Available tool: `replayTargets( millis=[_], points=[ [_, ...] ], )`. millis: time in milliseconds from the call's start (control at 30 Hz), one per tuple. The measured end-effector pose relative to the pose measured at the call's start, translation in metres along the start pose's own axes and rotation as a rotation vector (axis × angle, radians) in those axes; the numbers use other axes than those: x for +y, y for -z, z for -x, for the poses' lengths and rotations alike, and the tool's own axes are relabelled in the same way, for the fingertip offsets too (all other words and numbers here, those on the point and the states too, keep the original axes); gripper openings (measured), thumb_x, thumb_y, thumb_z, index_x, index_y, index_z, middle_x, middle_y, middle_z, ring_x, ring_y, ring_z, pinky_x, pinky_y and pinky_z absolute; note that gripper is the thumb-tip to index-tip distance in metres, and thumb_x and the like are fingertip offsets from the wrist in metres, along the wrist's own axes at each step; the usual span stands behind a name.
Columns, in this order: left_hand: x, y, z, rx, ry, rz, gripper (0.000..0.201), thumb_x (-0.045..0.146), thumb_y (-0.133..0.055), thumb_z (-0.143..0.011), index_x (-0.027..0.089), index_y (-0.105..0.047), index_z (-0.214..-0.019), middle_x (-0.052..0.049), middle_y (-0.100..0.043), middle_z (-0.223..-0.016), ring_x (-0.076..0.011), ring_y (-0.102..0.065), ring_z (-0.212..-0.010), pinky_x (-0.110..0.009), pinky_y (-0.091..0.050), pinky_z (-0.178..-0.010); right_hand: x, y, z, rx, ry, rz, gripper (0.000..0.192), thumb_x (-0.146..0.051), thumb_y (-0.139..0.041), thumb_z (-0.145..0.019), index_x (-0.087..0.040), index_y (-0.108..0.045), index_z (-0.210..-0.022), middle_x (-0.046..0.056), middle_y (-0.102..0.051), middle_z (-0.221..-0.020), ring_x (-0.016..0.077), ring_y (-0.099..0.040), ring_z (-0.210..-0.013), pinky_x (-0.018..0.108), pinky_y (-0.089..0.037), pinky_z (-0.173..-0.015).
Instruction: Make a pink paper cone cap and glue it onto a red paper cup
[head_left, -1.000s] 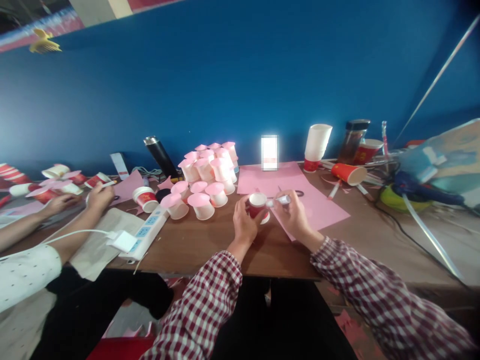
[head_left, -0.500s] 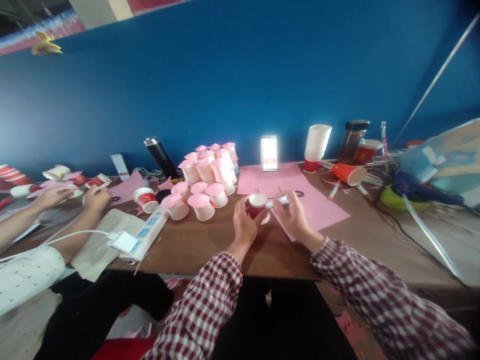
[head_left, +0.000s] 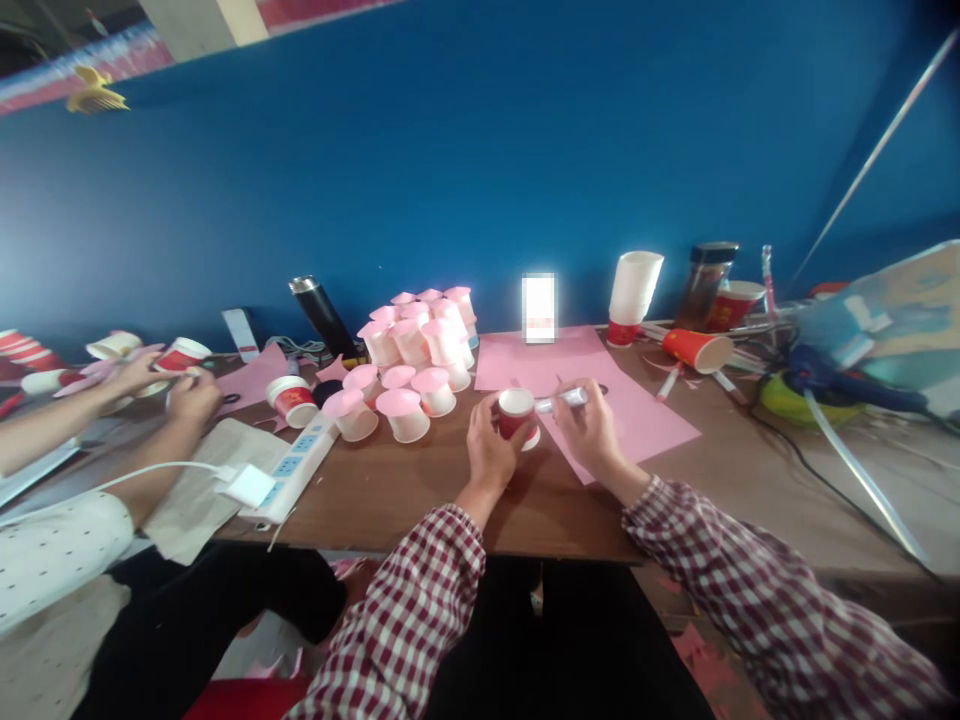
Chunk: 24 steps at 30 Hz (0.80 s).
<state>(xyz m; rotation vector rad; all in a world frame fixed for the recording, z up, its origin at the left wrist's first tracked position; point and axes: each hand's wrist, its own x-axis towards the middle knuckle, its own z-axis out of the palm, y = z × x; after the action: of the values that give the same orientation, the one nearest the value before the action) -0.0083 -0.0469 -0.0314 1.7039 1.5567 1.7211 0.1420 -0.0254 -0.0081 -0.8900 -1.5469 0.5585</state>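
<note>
My left hand (head_left: 489,450) grips a small red paper cup (head_left: 517,414), turned upside down with its white base facing up, just above the brown table (head_left: 390,490). In my right hand (head_left: 592,432) is a white glue stick (head_left: 564,400), its tip pointing left at the cup's base. Both hands hover over the near corner of a pink paper sheet (head_left: 637,410). A cluster of upside-down white cups topped with pink paper discs (head_left: 411,350) stands to the left of my hands.
A co-worker's hands (head_left: 161,385) handle a red cup at far left, near a white power strip (head_left: 296,465) and its cable. A black flask (head_left: 321,315), a white cup stack (head_left: 634,290), a tipped red cup (head_left: 697,348), a dark jar (head_left: 705,280) and cables crowd the back and right.
My hands and the cup stay nearly in place; the glue stick shifts slightly at the cup's base. The co-worker's far hand has lifted a red cup.
</note>
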Motion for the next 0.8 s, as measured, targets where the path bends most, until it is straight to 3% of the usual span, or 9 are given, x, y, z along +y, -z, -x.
replayTargets(
  millis=[333, 800],
  points=[
    [-0.001, -0.002, 0.0, 0.002, 0.024, -0.014, 0.055, 0.033, -0.075, -0.066, 0.021, -0.051, -0.114, -0.009, -0.056, -0.11, -0.0201, -0.06, -0.093, -0.035, -0.053, -0.08, 0.002, -0.006, -0.003, 0.019, -0.113, -0.087, 0.018, -0.037, -0.054, -0.086, -0.021, -0.048, -0.083, -0.003, -0.053, -0.065, 0.0098, -0.05, -0.052, 0.021, -0.041, -0.046],
    [-0.003, -0.003, -0.001, 0.022, -0.011, -0.037, 0.054, 0.023, -0.074, -0.065, 0.021, -0.051, -0.114, -0.009, -0.056, -0.112, -0.0204, -0.06, -0.095, -0.036, -0.052, -0.084, 0.005, -0.012, -0.01, 0.05, -0.263, -0.269, 0.026, -0.044, -0.055, -0.084, -0.022, -0.043, -0.079, -0.005, -0.055, -0.06, 0.0089, -0.053, -0.048, 0.02, -0.044, -0.044]
  ],
)
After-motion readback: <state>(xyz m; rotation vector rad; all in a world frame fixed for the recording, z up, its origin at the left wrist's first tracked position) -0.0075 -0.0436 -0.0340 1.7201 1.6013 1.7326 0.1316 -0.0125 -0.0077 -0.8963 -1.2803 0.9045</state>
